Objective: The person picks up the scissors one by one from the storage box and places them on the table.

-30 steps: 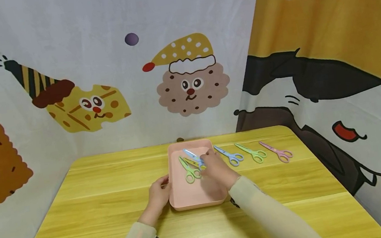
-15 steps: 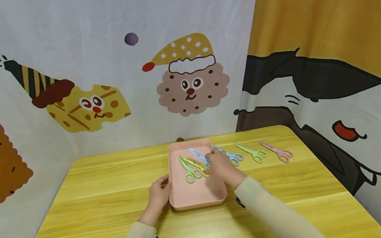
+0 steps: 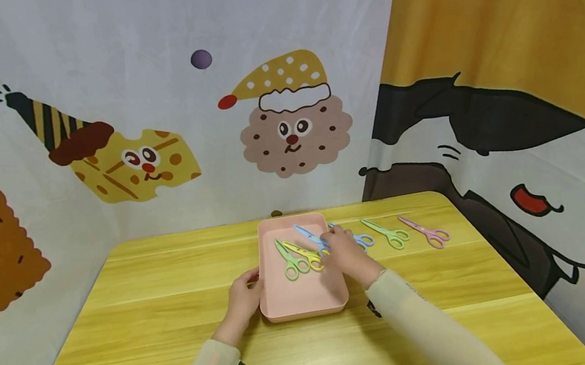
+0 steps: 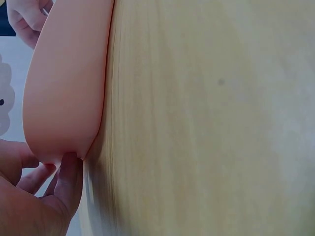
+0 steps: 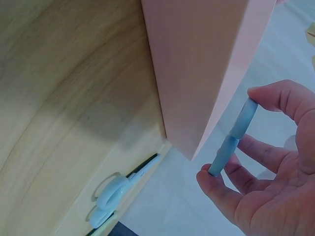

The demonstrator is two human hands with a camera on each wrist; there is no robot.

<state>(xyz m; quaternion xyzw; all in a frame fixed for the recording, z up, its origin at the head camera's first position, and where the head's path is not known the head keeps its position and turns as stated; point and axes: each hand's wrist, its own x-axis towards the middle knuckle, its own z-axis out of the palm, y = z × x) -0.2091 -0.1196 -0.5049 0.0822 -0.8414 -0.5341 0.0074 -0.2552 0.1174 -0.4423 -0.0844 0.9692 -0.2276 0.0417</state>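
My right hand pinches a pair of blue scissors by the handle loops, above the right side of the pink tray. In the right wrist view, the thumb and fingers grip the edges of the blue handles, beyond the tray's rim. Inside the tray lie green scissors and yellow scissors, side by side. My left hand holds the tray's left wall; the left wrist view shows its fingers against the tray's outer side.
Right of the tray, a second pair of blue scissors, partly behind my right hand, lies on the wooden table. Green scissors and pink scissors follow in a row. A patterned cloth hangs behind the table.
My right hand has moved to the right with the blue scissors, from over the yellow pair toward the tray's right wall. The yellow scissors now show more fully. My left hand stays put.
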